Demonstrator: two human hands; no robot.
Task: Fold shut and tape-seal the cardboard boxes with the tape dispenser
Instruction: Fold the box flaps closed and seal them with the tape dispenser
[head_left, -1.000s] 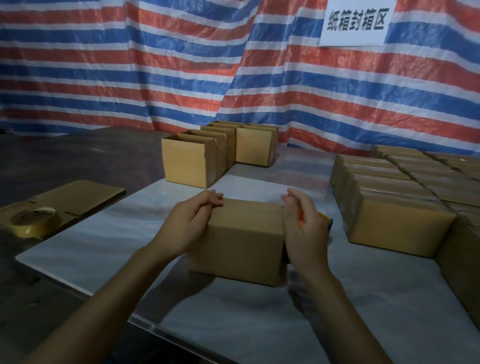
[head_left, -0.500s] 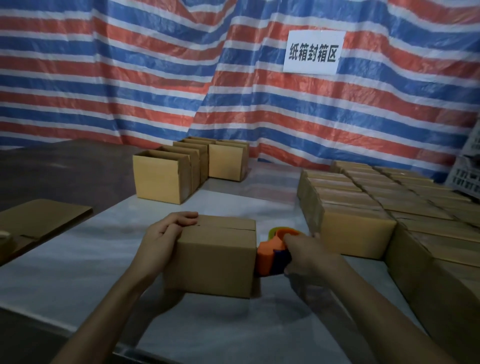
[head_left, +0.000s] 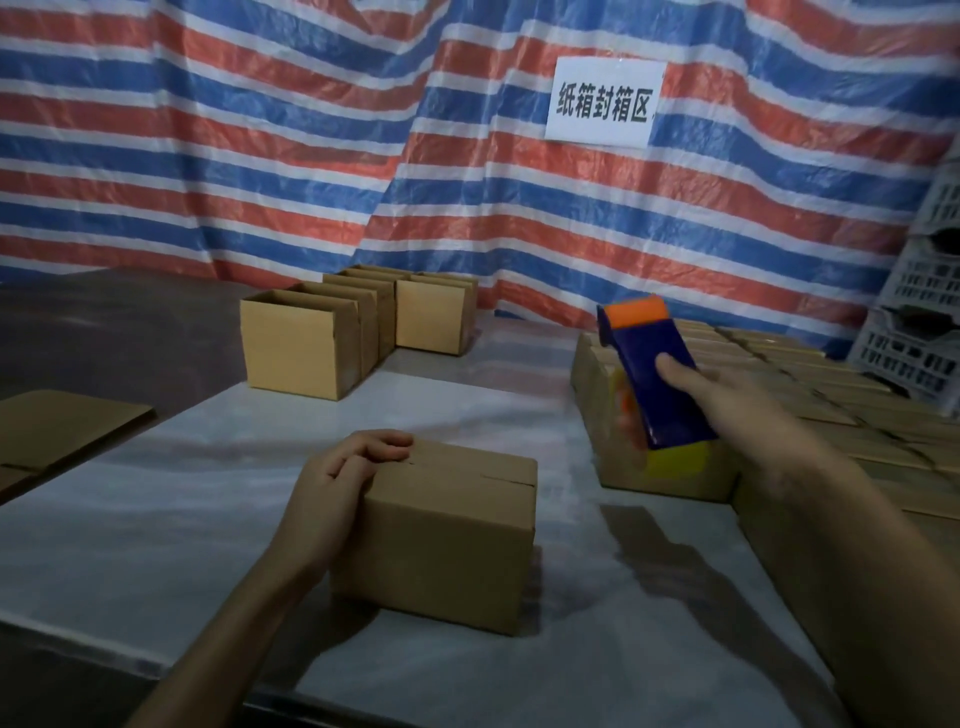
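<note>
A small cardboard box (head_left: 452, 540) stands on the pale table (head_left: 156, 519) in front of me, its top flaps folded shut with the seam showing. My left hand (head_left: 337, 493) grips the box's left top edge, fingers curled over the flaps. My right hand (head_left: 727, 410) holds a tape dispenser (head_left: 657, 379), blue with an orange tip and a yellow end, raised in the air to the right of the box and well above it.
Several open boxes (head_left: 306, 345) stand in a row at the back left. Closed boxes (head_left: 779, 415) are packed in rows on the right. Flat cardboard (head_left: 57, 426) lies at the left. A striped tarp with a white sign (head_left: 602, 101) hangs behind; white crates (head_left: 924, 338) stack at far right.
My right hand took the tape dispenser from the table beside the box and lifted it up and to the right. My left hand stayed on the box's left edge.
</note>
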